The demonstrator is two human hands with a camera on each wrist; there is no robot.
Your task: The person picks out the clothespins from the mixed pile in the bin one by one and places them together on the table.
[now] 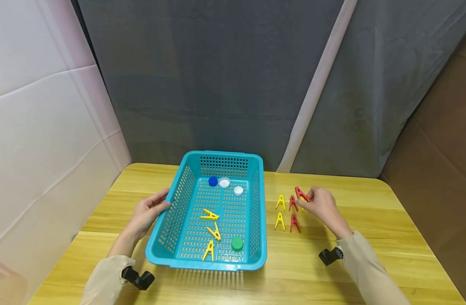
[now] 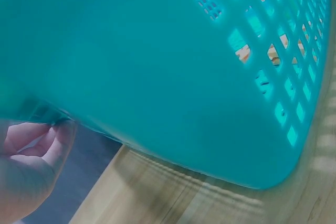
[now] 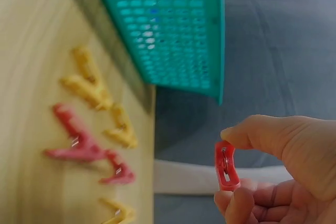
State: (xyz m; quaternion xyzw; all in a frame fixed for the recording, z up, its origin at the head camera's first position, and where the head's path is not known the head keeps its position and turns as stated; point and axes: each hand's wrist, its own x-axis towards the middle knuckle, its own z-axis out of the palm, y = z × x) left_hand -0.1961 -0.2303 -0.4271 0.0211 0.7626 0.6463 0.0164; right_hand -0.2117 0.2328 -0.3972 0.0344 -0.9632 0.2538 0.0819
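Observation:
My left hand (image 1: 146, 214) grips the left rim of a teal perforated basket (image 1: 217, 266), also seen close up in the left wrist view, where a hand (image 2: 34, 166) pinches its edge. Between thumb and fingers, my right hand (image 1: 324, 205) pinches a red clothespin (image 3: 233, 163), raised over the table. Below it stand two more red clothespins (image 1: 295, 223) and several yellow clothespins (image 1: 280, 221), set in two short rows; one yellow is partly hidden by the right hand. Inside the basket lie three yellow clothespins (image 1: 209, 215).
A blue cap (image 1: 213, 181), two white caps (image 1: 238, 191) and a green cap (image 1: 237, 244) also lie in the basket. The wooden table (image 1: 332, 271) ends at a grey curtain (image 1: 225, 84) behind, with a white cloth wall (image 1: 49, 127) at left and a brown panel (image 1: 442, 140) at right.

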